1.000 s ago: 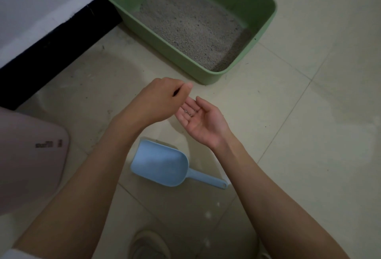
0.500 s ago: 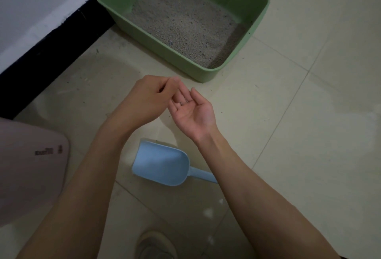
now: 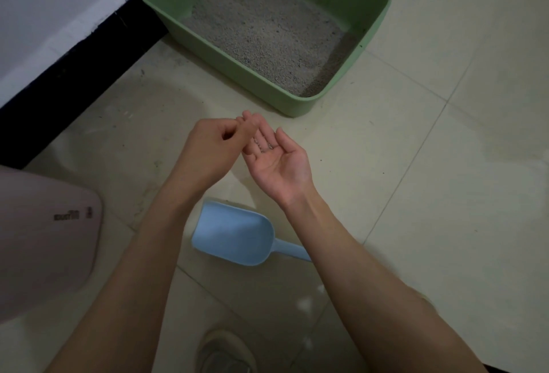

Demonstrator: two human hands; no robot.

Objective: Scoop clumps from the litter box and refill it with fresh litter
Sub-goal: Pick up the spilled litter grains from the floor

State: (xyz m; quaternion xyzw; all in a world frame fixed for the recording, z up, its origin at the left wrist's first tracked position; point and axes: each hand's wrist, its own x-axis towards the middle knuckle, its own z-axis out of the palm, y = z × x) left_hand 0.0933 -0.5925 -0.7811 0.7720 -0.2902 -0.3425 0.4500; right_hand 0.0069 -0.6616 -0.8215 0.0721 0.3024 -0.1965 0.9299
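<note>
floor (image 3: 445, 194): pale tiles carry everything here; a few dark specks lie scattered near the box, which I take for stray grains.
litter box (image 3: 374, 33): green tray on the floor against the dark skirting, well ahead of both hands. Grey litter (image 3: 261, 30) covers most of its bottom, thin toward the near right corner. No clump stands out in this dim light.
pink container (image 3: 44, 239): at the left edge, lying on the floor; possibly the fresh-litter pack, though I cannot confirm that.
writing: a short dark print and a small mark on the pink container, blurred beyond reading. No other label or brand shows anywhere.
scoop (image 3: 234, 233): light blue, lying on the floor under the forearms, bowl empty, handle partly hidden behind the right forearm. Neither hand touches it.
shoe (image 3: 225, 355): a toe at the bottom edge.
right hand (image 3: 276, 158): palm up, fingers loosely spread and relaxed, with a few dark grains resting on them.
left hand (image 3: 214, 146): fingers curled in, tips pinched together just over the right hand's fingers; whether a grain is between them is too small to tell.
progress: judged late or between steps. The tool is set down and the hands deal with stray grains. Whether fresh litter has gone in cannot be told; levelling and tidying seem to remain.
</note>
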